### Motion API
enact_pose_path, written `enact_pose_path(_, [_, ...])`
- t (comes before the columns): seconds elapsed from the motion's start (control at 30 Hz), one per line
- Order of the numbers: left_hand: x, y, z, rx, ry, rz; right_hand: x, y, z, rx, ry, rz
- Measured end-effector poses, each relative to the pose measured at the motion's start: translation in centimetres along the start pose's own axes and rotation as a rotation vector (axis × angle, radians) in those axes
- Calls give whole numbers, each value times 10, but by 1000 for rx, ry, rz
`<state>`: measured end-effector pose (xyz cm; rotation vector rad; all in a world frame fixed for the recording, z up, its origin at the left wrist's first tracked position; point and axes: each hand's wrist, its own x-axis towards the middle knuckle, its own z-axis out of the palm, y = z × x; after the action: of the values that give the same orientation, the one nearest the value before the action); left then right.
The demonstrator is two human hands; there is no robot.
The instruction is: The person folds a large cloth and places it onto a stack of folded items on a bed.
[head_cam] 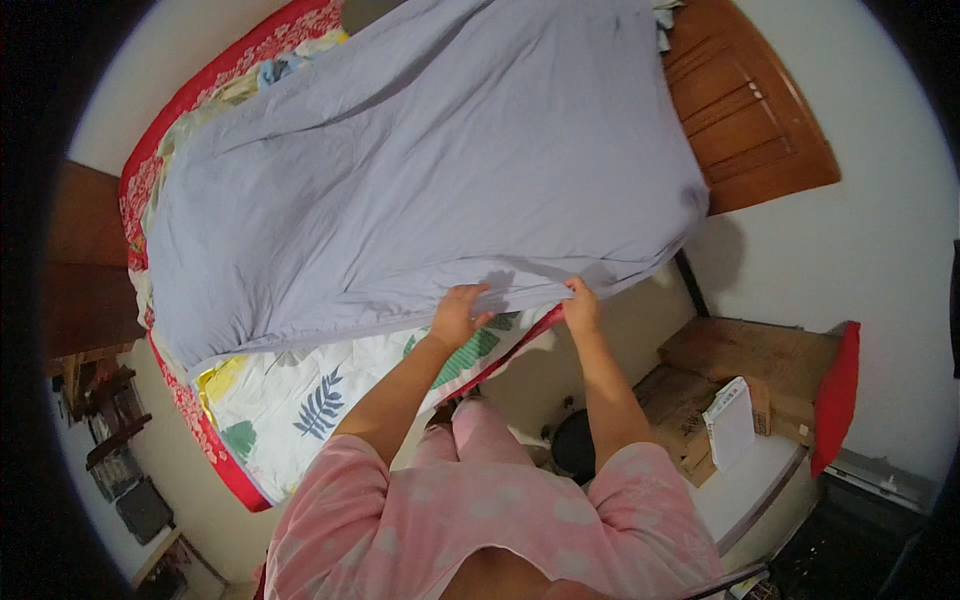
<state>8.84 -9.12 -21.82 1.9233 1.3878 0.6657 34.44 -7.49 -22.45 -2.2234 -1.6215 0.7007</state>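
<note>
A pale lavender-grey sheet [510,172] covers much of the bed, wrinkled, with a gathered near edge. My right hand [581,307] pinches that edge, close to a strip of red trim. To its left, my left hand [454,319] rests at the edge of the sheet, thumb apart from the fingers and nothing plainly held. Below the edge shows a white quilted cover [360,382] with leaf prints. Its near part hangs over the bedside, lined by a red border.
A red patterned cover [169,127] runs along the bed's far left. At the right are a wooden headboard [750,112], cardboard boxes [675,405], a white box [729,427] and a red cushion [836,401]. A black bin [574,446] stands beside my legs.
</note>
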Motion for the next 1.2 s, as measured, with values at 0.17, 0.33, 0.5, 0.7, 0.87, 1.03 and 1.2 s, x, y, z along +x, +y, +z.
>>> enact_pose_path(0.17, [34, 73, 25, -34, -31, 139, -3, -42, -48, -37, -51, -322])
enact_pose_path(0.33, [71, 80, 43, 124, -91, -24, 9, -58, -69, -47, -213, -480])
enact_pose_path(0.5, [98, 87, 31, 52, 114, -60, 45, -28, -86, -108, -144, -459])
enact_pose_path(0.7, [111, 108, 13, 206, 181, -190, 127, 91, -129, -300, 130, -345])
enact_pose_path(0.87, [116, 118, 3, 286, 232, -370, 170, 156, -188, -497, 140, -223])
enact_pose_path(1.03, [116, 97, -17, 317, 258, -466, 207, 221, -242, -572, 271, -140])
enact_pose_path(1.2, [124, 92, -18, 312, 264, -519, 207, 236, -308, -620, 277, 37])
